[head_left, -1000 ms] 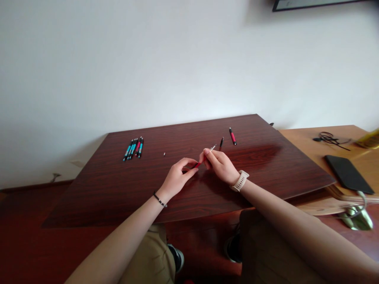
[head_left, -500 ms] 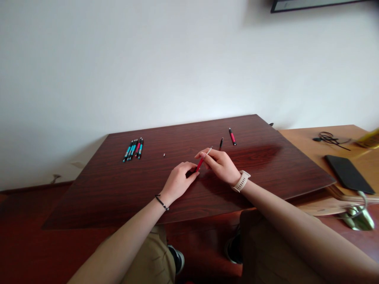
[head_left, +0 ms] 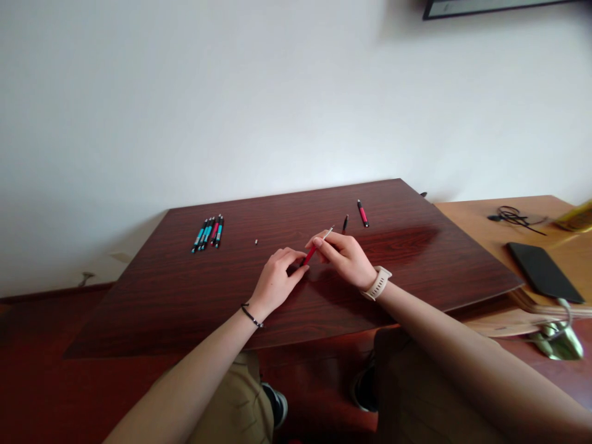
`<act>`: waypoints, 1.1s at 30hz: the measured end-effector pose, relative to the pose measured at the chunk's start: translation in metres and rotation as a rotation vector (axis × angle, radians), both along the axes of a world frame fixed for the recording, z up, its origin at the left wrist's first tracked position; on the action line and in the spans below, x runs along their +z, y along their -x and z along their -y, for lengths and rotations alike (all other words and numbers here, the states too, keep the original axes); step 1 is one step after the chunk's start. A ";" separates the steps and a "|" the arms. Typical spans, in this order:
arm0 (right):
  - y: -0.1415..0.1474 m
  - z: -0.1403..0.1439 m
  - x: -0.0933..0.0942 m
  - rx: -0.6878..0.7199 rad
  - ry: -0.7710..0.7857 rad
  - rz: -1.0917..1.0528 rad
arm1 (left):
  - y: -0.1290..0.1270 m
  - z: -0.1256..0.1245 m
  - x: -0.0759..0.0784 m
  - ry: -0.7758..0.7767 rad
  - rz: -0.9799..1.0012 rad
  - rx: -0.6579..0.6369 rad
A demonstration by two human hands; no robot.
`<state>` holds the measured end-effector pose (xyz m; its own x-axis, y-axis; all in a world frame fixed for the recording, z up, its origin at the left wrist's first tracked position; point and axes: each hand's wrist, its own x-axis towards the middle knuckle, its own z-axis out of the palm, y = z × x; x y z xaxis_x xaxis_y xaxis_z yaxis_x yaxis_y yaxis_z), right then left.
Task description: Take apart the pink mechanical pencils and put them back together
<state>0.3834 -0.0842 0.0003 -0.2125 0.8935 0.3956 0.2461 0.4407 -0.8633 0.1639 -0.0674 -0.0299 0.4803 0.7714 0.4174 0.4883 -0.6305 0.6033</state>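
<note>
The right hand pinches a red pen near its pale tip, holding it tilted just above the table. The left hand has its fingers curled round the pen's lower end. Beyond them on the dark wooden top lie a black pen part and a red and black pen; a row of pens sits well off to the left. A lighter desk on the right carries a black tablet and a cable, under a plain white wall
</note>
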 end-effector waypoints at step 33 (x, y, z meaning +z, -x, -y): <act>0.010 -0.007 -0.018 0.161 0.395 -0.651 | 0.004 -0.001 0.006 -0.084 0.210 0.101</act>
